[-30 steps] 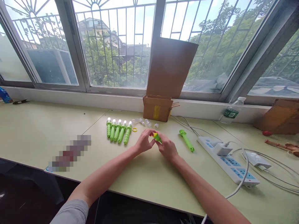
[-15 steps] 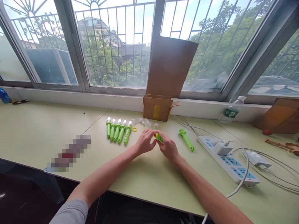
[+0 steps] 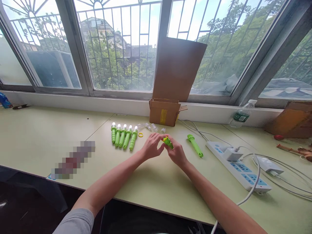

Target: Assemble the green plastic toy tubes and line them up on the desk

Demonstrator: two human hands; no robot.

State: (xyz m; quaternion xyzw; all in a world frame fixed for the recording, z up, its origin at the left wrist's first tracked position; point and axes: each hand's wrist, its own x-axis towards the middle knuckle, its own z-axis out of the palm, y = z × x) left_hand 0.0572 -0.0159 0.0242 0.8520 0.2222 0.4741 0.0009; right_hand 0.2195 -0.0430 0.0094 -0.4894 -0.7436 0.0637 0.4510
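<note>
My right hand (image 3: 177,152) is closed around a green plastic tube (image 3: 168,142) with a yellow ring at its tip, held just above the pale green table (image 3: 36,136). My left hand (image 3: 151,147) meets it from the left, fingertips pinching at the tube's yellow end. To the left lies a row of several finished green tubes with white caps (image 3: 123,136). A loose yellow ring (image 3: 140,134) and small clear caps (image 3: 150,127) lie behind my hands. Another green tube without a cap (image 3: 195,146) lies to the right.
A small open cardboard box (image 3: 164,112) stands at the back by the window sill. A white power strip (image 3: 240,165) with plugs and cables lies on the right. A water bottle (image 3: 240,116) lies on the sill. A blurred patch (image 3: 73,159) sits on the left.
Both hands have shifted slightly back and the green tube has tilted a little more upright in my right hand. Nothing else on the table moved.
</note>
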